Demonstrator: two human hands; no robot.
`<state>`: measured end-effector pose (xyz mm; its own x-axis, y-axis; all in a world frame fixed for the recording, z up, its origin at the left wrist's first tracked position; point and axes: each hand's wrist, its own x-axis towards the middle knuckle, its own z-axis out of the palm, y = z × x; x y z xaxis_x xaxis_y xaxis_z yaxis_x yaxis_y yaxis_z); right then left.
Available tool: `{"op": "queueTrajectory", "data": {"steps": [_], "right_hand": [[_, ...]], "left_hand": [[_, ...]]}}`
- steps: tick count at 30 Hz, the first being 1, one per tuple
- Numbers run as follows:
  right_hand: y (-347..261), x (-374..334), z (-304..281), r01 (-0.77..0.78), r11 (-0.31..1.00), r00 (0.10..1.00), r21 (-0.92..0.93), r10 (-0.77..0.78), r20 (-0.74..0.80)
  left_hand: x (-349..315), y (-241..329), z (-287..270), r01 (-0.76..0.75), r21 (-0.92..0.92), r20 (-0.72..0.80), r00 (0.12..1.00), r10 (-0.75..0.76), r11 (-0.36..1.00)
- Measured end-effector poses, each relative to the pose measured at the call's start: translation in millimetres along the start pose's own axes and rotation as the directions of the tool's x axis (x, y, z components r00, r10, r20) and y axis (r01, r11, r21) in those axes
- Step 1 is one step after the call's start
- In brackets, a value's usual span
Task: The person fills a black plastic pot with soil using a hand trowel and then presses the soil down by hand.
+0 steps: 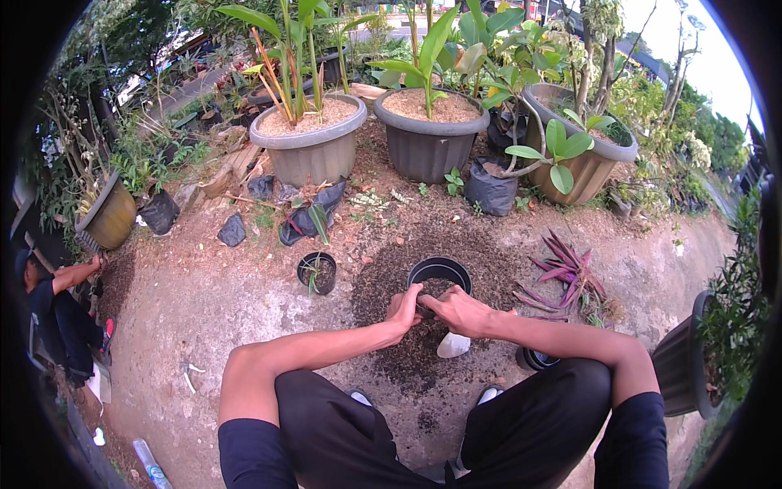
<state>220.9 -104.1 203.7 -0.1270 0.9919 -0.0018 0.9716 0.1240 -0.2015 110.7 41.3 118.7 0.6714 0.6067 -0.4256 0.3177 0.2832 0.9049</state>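
Observation:
In front of my knees stands a round black plant pot [440,267] with dark soil in it. My left hand [404,310] and my right hand [458,310] meet over its near side, fingers closed around a small dark thing [425,306]. The fingers hide most of that thing, so its kind is unclear. Just below my right hand lies a white object [454,345], partly covered by the hand. Loose dark soil [383,281] spreads over the ground around the pot. To the left is a smaller black pot [317,273] with a little green plant.
Purple-leaved plants [568,273] lie on the ground at right. Another black pot [535,359] stands by my right knee. Large grey planters [309,155] line the back, with a black plant bag [491,187] among them. A person [61,301] sits at the far left near a plastic bottle [151,463].

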Motion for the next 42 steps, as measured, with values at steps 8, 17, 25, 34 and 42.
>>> {"op": "queueTrajectory", "data": {"steps": [8, 17, 25, 34, 42], "right_hand": [[4.1, -1.1, 9.9, 0.076, 0.997, 0.974, 0.014, -0.072, -0.216], [2.8, -0.5, 6.6, 0.011, 0.999, 1.0, 0.049, -0.011, -0.016], [0.2, 1.0, 7.1, -0.026, 0.999, 0.998, 0.038, 0.024, 0.055], [1.6, 0.6, 5.1, -0.004, 0.998, 0.998, 0.057, 0.008, -0.07], [4.0, -0.3, 5.8, -0.019, 0.997, 0.998, 0.078, 0.024, -0.057]], "left_hand": [[-2.8, 12.4, -8.4, 0.018, 0.03, 0.14, 0.99, -0.022, 0.999], [-13.3, 11.1, 0.2, -0.027, 0.053, -0.017, 0.999, 0.028, 0.998], [-10.3, 7.5, -9.3, 0.067, 0.04, 0.116, 0.991, -0.071, 0.997], [-2.0, 8.5, -10.2, 0.046, 0.006, 0.127, 0.991, -0.047, 0.999], [0.0, 11.3, -8.1, 0.025, 0.027, 0.103, 0.994, -0.028, 0.999]]}}
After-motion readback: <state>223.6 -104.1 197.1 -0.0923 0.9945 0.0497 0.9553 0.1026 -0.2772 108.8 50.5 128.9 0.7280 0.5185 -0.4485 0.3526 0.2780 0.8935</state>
